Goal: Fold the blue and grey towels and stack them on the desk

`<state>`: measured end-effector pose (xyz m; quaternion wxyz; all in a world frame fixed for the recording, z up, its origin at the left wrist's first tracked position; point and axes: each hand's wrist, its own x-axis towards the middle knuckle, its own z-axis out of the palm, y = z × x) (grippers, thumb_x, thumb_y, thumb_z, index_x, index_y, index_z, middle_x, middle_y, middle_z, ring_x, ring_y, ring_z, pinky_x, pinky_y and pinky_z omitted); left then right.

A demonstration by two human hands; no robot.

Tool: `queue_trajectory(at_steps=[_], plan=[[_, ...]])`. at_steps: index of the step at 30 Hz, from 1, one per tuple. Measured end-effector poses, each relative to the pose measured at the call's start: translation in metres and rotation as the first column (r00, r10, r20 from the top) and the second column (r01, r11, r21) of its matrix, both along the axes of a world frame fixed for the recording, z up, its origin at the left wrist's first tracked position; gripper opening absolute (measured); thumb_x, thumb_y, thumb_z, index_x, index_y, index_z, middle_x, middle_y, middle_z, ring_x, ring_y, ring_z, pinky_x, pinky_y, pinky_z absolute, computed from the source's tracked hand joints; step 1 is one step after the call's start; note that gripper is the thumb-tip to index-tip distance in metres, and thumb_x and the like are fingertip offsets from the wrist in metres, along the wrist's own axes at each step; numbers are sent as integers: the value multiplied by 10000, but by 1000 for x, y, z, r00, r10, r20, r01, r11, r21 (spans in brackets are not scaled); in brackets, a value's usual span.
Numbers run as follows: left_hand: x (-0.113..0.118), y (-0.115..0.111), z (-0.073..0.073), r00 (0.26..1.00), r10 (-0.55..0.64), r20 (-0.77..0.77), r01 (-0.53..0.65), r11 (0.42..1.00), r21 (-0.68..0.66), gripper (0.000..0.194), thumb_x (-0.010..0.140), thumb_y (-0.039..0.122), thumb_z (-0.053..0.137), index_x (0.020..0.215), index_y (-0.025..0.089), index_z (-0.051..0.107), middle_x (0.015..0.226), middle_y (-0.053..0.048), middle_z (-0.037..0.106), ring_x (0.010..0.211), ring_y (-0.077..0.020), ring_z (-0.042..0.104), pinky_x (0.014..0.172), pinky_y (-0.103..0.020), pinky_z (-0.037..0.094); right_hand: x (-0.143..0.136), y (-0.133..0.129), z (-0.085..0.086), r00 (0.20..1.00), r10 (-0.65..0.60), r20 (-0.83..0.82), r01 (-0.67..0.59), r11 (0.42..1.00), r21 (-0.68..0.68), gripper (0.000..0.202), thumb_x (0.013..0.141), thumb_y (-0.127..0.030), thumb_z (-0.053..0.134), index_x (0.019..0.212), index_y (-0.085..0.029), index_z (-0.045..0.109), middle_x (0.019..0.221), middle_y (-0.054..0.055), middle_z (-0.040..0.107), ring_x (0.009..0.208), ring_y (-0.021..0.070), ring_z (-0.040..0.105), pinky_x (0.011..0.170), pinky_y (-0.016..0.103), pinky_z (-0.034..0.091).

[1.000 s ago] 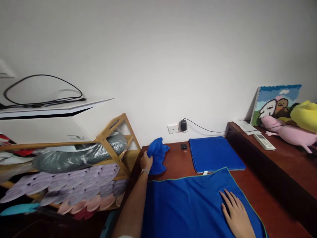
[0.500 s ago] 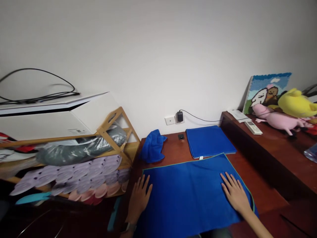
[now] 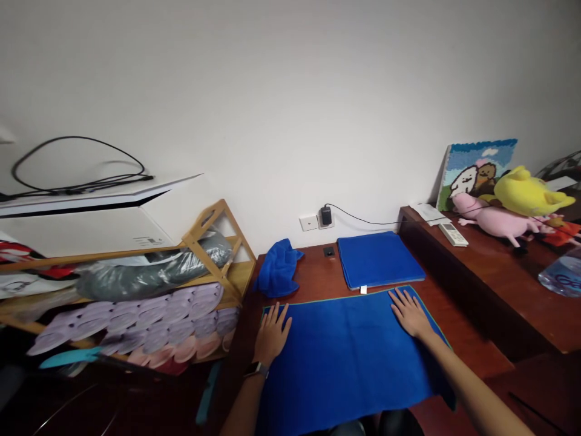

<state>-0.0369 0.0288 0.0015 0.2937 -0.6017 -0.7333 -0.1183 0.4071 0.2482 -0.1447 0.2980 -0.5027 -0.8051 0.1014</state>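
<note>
A large blue cloth (image 3: 345, 357) with a green edge lies spread over the reddish-brown desk, its near end by the desk's front. My left hand (image 3: 272, 334) rests flat on its far left corner, fingers apart. Near the far right corner, my right hand (image 3: 411, 313) lies flat on the same cloth with spread fingers. Just beyond it is a neat stack of folded blue cloth (image 3: 381, 260) with a small white tag. A crumpled blue cloth (image 3: 279, 268) sits at the desk's back left.
A wooden rack (image 3: 242, 281) with slippers, a bagged item and a white box (image 3: 113, 233) stands at left. On the raised right surface are plush toys (image 3: 494, 223), a remote (image 3: 452, 235), a picture and a bottle. A black plug (image 3: 325, 215) is in the wall socket.
Both hands have moved farther up the spread cloth toward its far edge. More of my forearms shows, and the view has shifted slightly.
</note>
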Motion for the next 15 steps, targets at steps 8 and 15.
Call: queue_trajectory(at_steps=[8, 15], plan=[[-37, 13, 5, 988, 114, -102, -117, 993, -29, 604, 1053, 478, 393, 1594, 222, 469, 1660, -181, 410, 1523, -376, 414, 1221, -592, 355, 2, 32, -13, 999, -18, 26, 18, 999, 32, 586, 1081, -510, 240, 1644, -380, 335, 1725, -44, 241, 1618, 237, 208, 1333, 502, 179], [-59, -21, 4, 976, 135, -170, -143, 989, -36, 613, 1056, 462, 348, 1562, 156, 511, 1636, -192, 443, 1502, -377, 447, 1197, -585, 394, 28, 40, -23, 993, -91, 73, 97, 992, -86, 632, 1074, -516, 193, 1682, -346, 224, 1748, -49, 138, 1631, 216, 149, 1340, 465, 150]])
